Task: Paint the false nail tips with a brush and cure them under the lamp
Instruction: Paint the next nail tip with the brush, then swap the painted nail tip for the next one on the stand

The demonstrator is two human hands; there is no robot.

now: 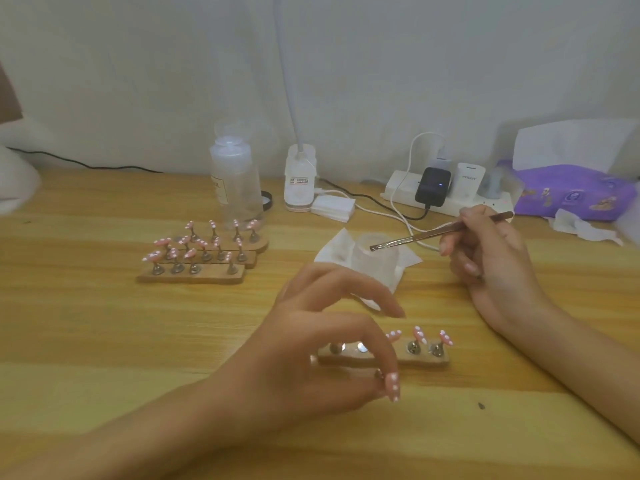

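Note:
My left hand [311, 348] pinches a pink false nail tip with white dots [393, 386] on its small stand, just in front of a wooden holder strip [426, 361]. That strip carries three more dotted pink tips [419, 336] at its right end. My right hand [491, 261] grips a thin metal brush [440, 232], whose bristles hover over a small white jar [377, 254] standing on a tissue. Three other wooden strips with several pink tips [204, 252] sit at the middle left. The lamp's white clip base [299, 183] stands at the back.
A clear plastic bottle [235, 181] stands behind the strips. A white power strip [446, 195] with chargers and cables lies at the back right, next to a purple tissue pack [575, 192]. The wooden table [104, 341] runs to a white curtain.

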